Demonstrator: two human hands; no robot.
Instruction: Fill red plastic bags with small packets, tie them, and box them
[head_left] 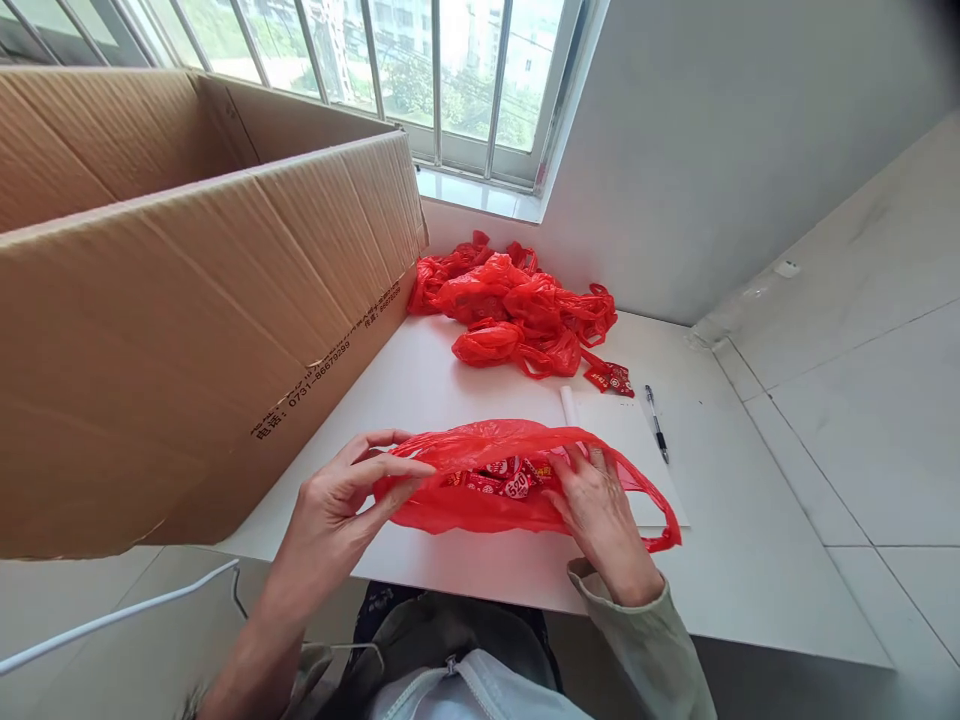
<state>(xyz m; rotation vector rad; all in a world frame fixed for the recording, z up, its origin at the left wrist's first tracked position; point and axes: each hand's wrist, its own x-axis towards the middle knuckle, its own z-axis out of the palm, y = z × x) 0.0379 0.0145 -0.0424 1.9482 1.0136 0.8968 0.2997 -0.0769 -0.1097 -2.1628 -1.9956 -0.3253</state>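
Note:
A red plastic bag point(465, 518) lies near the table's front edge with its mouth spread wide. Inside it I see several small red candy packets point(517, 483), one printed "520". My left hand point(349, 495) pinches the left end of the bag's rim between thumb and fingers. Reaching into the right side of the mouth, my right hand point(596, 500) has its fingers apart beside the packets. Its fingertips are partly hidden in the bag. One handle loop of the bag rests on the table to the right of my right wrist.
A large open cardboard box point(225, 350) stands at the left. Crumpled red plastic bags point(517, 300) are heaped at the back by the window, with a loose red packet point(611, 379) beside them. White paper point(622, 425) and a pen point(657, 425) lie to the right on the white table point(750, 520).

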